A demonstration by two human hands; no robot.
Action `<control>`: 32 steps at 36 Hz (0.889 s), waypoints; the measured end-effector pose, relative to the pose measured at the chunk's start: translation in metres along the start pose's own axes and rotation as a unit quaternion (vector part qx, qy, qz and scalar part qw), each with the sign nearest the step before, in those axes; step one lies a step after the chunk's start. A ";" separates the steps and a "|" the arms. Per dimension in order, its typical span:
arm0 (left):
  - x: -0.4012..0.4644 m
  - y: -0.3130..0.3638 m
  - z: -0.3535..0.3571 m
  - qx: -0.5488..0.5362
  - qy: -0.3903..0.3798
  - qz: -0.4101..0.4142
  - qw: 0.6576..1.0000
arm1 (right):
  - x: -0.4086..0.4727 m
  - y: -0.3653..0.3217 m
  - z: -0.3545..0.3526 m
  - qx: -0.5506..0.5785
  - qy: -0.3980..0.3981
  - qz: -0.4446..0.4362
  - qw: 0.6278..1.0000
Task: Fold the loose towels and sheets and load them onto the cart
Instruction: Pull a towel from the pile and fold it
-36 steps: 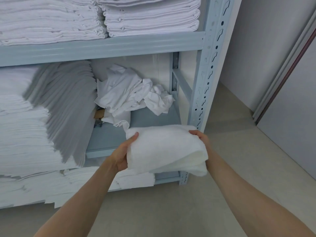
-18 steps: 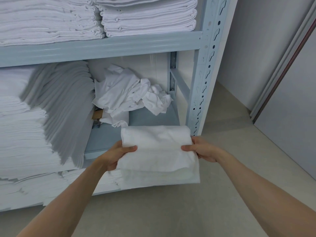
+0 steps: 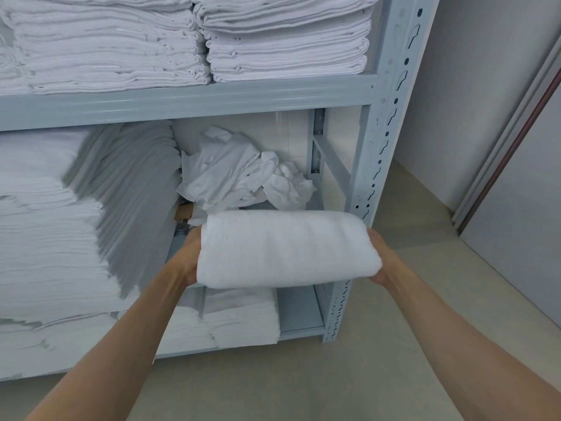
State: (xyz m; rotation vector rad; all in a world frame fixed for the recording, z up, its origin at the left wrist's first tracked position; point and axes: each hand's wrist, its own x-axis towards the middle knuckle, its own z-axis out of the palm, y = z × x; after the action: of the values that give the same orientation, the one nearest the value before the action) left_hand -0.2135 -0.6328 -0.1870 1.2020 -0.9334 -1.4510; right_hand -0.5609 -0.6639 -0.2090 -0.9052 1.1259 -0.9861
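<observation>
Folded white towel (image 3: 285, 249), held level in front of the middle shelf (image 3: 182, 101) of the grey rack. Left hand (image 3: 191, 256) gripping its left end, right hand (image 3: 378, 258) gripping its right end, fingers of both largely hidden beneath the cloth. Crumpled loose linen (image 3: 243, 174) at the back of that shelf, just behind the towel. Step in hand, by appearance: folding finished, loading pending. Next move: carrying the bundle flat, folds intact, to the cart, not in view.

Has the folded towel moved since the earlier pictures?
Yes. The folded towel is now higher against the shelf post, its top overlapping the crumpled sheets.
</observation>
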 end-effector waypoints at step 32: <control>0.083 -0.094 -0.058 -0.051 -0.054 -0.185 0.980 | 0.059 0.090 0.014 0.114 -0.043 0.165 0.979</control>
State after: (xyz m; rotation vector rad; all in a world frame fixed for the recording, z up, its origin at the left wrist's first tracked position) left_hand -0.1781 -0.6920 -0.3061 1.2768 -0.7187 -1.8524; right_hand -0.5249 -0.6907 -0.3076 -0.5488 1.0254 -0.7761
